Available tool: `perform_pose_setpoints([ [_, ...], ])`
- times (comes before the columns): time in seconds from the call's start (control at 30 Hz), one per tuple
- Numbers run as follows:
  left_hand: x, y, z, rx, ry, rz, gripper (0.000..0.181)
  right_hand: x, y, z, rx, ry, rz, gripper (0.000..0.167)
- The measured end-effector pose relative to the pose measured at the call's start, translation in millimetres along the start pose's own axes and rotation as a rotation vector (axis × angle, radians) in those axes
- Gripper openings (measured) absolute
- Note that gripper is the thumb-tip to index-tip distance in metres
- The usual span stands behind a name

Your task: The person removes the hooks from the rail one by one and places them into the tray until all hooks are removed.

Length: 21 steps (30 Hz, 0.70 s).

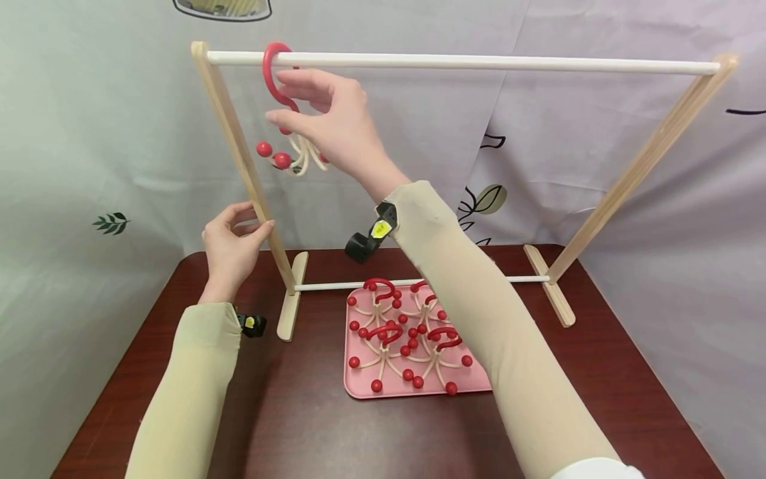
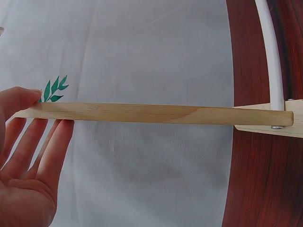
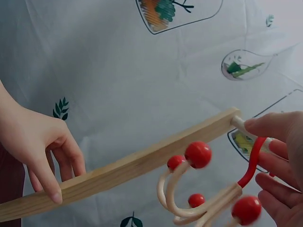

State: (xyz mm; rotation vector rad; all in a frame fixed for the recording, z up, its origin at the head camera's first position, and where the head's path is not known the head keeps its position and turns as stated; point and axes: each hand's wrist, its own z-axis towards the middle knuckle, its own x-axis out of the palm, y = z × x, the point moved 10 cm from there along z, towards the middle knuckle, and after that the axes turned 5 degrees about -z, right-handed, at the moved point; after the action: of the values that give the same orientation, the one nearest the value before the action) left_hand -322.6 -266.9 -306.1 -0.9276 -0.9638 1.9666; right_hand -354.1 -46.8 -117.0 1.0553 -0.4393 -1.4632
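A hanger with a red hook (image 1: 267, 73), pale curved arms and red ball tips hangs from the white rod (image 1: 467, 62) of a wooden rack, near its left end. Around the hook, my right hand (image 1: 341, 123) stands with thumb and fingers spread apart. Seen from the right wrist, the fingers lie close beside the red hook (image 3: 251, 163); whether they touch it is hard to tell. My left hand (image 1: 230, 249) pinches the rack's left wooden post (image 1: 236, 143) partway up. The left wrist view has the thumb on one side of this post (image 2: 142, 112) and the fingers on the other.
A pink tray (image 1: 359, 391) on the dark red-brown table (image 1: 311, 412) bears several more red-hooked hangers (image 1: 384, 352), partly behind my right forearm. The rack's right post (image 1: 640, 166) and wooden feet (image 1: 293, 299) stand towards the back. A patterned cloth hangs behind.
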Motion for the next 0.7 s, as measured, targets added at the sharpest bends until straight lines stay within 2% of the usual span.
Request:
perform_pose_setpoints([
  [0.37, 1.5, 0.0, 0.2, 0.001, 0.003, -0.010, 0.038, -35.0, -12.5, 0.8, 0.020, -0.175, 0.051, 0.026],
  [0.53, 2.3, 0.0, 1.2, -0.004, 0.006, -0.010, 0.039, -45.7, -14.3, -2.2, 0.054, -0.210, 0.025, 0.024],
  [0.7, 2.4, 0.5, 2.5, -0.009, 0.007, -0.011, 0.038, -54.4, -6.2, -10.1, 0.071, -0.257, 0.053, 0.023],
])
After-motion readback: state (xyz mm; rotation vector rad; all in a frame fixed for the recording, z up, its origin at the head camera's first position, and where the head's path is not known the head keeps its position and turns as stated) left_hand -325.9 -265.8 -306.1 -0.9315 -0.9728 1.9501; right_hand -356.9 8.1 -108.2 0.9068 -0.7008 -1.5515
